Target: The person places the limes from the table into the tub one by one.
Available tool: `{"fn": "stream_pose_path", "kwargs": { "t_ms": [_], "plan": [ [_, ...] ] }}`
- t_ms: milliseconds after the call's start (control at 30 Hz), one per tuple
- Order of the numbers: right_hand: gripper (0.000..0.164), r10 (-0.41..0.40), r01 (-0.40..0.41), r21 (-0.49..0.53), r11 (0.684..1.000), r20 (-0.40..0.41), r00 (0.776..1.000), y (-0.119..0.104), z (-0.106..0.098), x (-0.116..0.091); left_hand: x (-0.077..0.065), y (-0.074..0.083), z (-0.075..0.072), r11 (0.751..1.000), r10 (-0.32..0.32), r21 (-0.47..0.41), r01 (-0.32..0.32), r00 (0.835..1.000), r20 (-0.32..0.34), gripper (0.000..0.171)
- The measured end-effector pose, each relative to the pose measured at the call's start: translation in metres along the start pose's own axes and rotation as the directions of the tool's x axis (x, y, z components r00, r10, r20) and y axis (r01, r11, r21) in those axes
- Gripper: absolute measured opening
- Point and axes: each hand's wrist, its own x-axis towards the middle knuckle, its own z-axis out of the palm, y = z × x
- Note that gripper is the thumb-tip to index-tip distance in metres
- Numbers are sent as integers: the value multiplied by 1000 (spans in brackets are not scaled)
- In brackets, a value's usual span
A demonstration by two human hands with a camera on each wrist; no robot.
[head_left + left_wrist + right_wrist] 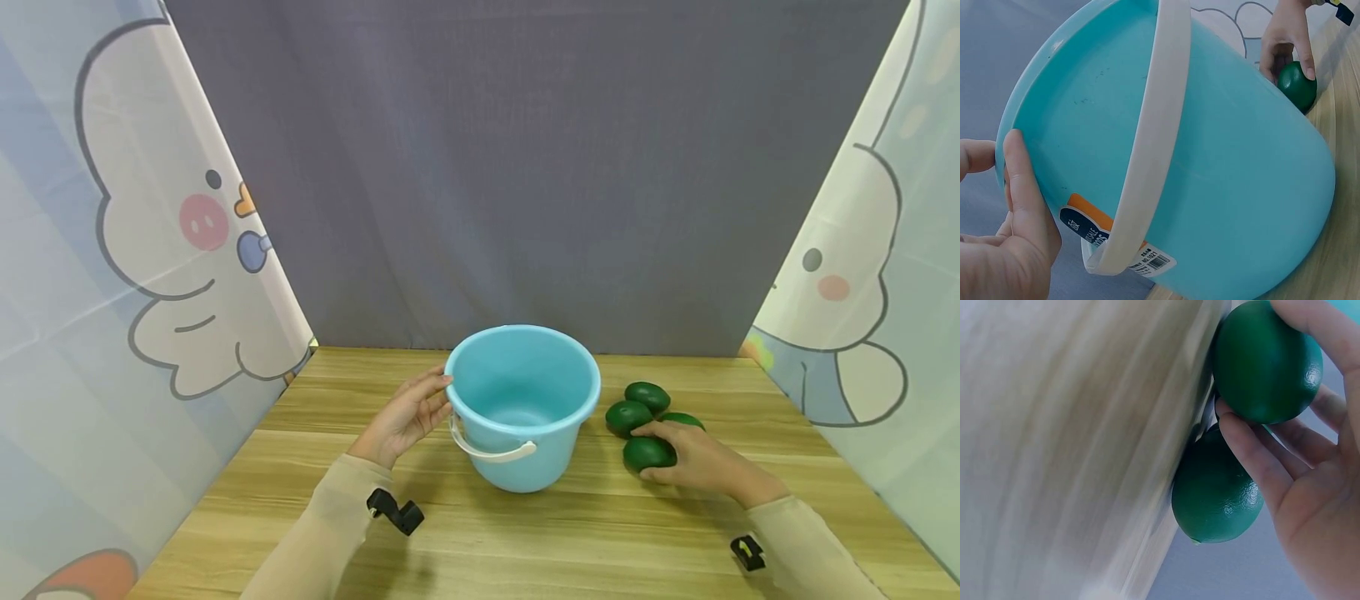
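A light blue plastic bucket (525, 462) stands upright on the wooden table, its white handle (491, 456) hanging down the near side. My left hand (405, 419) grips the bucket's rim at the left, thumb and fingers on either side of the edge in the left wrist view. Right of the bucket, several dark green, glossy avocados lie close together. My right hand (699, 460) holds the nearest avocado (1266, 362) between thumb and fingers. Another avocado (1216, 494) lies right beside those fingers. Farther back are an avocado (627, 417) and the rearmost one (647, 395). The bucket's visible inside holds nothing.
The wooden table (480, 554) ends at a grey curtain (525, 183) behind the bucket. Cartoon-printed cloths hang at the left (67, 275) and right (930, 275). A paper label (1088, 222) is on the bucket near the handle's end.
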Motion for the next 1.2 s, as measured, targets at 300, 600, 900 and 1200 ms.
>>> {"fn": "stream_pose_path", "kwargs": {
  "t_ms": [300,600,900,1200],
  "plan": [
    [57,-9,9,10,1000,-6,1000,-1,-1,0,0,0,1,1000,3,-3,-3,1000,7,45],
    [55,-10,10,22,1000,4,1000,-2,-2,-1,-1,0,1,1000,5,-5,-5,1000,12,48],
    [57,13,-13,5,1000,7,1000,-3,-2,0,0,0,1,1000,8,6,-8,1000,12,47],
    [57,56,-57,38,998,31,998,-6,-6,1,0,0,1,1000,6,7,-6,1000,9,48]
  ]
}}
